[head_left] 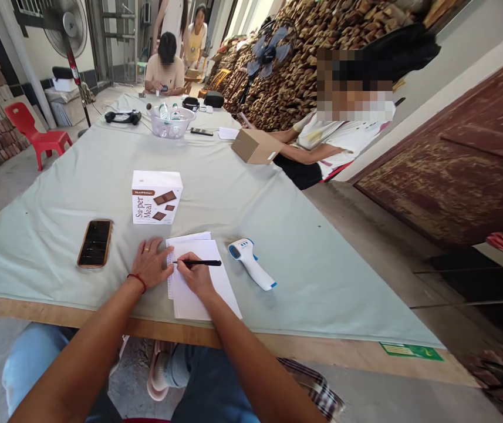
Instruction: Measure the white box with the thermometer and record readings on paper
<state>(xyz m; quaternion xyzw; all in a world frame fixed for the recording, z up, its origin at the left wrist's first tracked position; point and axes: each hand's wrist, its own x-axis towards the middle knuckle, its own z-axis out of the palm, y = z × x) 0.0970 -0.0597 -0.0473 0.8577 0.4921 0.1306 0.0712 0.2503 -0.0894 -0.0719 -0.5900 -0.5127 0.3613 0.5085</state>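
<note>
presently counting two bare hands at the near table edge. gripping one black pen (209,262) in right hand (195,276), tip toward the left margin of the white sheets (189,302). holding nothing in left hand (151,261): laid palm down, fingers spread, just touching the paper's left side. counting at least two sheets, stacked askew; cannot tell the full number. noting, on one pale green cloth (313,276): one phone (95,244), left of left hand; one white printed box (157,198), upright beyond the paper; one white-and-blue thermometer (253,264), right of the pen. farther off: one clear basin (161,126) with several bottles, one cardboard box (253,147), two fans (70,26), one red chair (42,132).
</note>
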